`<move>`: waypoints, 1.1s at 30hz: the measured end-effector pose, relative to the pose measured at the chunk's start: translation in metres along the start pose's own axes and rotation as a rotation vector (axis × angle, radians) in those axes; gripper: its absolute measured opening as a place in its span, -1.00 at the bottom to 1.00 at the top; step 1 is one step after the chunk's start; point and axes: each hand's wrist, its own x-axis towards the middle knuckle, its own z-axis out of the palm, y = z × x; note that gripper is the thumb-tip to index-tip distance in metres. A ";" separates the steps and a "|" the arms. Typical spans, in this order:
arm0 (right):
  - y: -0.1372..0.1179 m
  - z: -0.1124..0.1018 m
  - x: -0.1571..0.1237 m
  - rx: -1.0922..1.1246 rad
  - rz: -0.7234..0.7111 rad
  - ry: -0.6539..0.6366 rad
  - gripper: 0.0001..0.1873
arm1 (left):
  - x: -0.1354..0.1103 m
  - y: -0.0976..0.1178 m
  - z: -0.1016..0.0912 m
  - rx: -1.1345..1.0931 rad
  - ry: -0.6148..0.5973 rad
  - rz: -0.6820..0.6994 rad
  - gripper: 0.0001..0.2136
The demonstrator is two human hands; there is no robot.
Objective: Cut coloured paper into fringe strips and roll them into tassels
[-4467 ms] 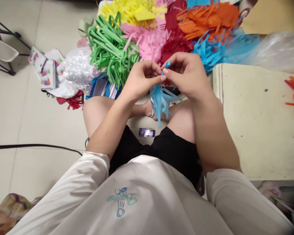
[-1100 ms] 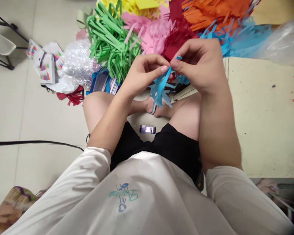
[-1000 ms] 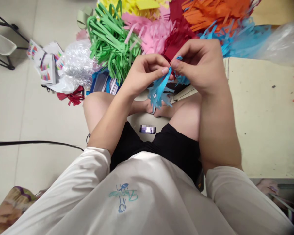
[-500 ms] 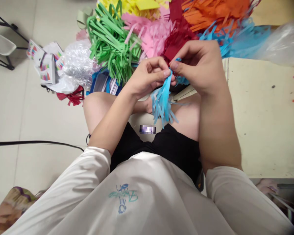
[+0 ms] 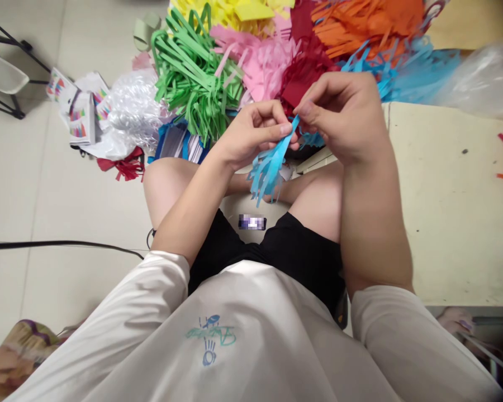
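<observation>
Blue fringed tassel (image 5: 270,162) hangs between the two hands, above the person's lower legs (image 5: 237,183), its strips trailing toward the near left. The left hand (image 5: 262,131) pinches it just below its top with the thumb, the other fingers loosely curled. The right hand (image 5: 346,114), thumb and forefinger brought together, seems to grip the very tip, though its fingers partly hide it. Beyond lie green fringe (image 5: 193,84), pink fringe (image 5: 262,61) and dark red fringe (image 5: 305,72), with orange fringe (image 5: 364,25) at the far right. Right of the person is a pale table (image 5: 444,212).
</observation>
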 end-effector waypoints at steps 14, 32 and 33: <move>0.007 -0.007 0.003 -0.013 -0.065 0.030 -0.52 | 0.000 0.006 0.001 -0.152 0.002 -0.071 -0.56; -0.009 -0.007 -0.005 0.116 0.060 -0.257 -0.29 | -0.010 0.022 -0.006 -0.219 -0.101 -0.033 -0.37; -0.008 -0.007 -0.005 0.109 0.051 -0.275 -0.27 | -0.011 0.024 -0.008 -0.247 -0.130 -0.033 -0.36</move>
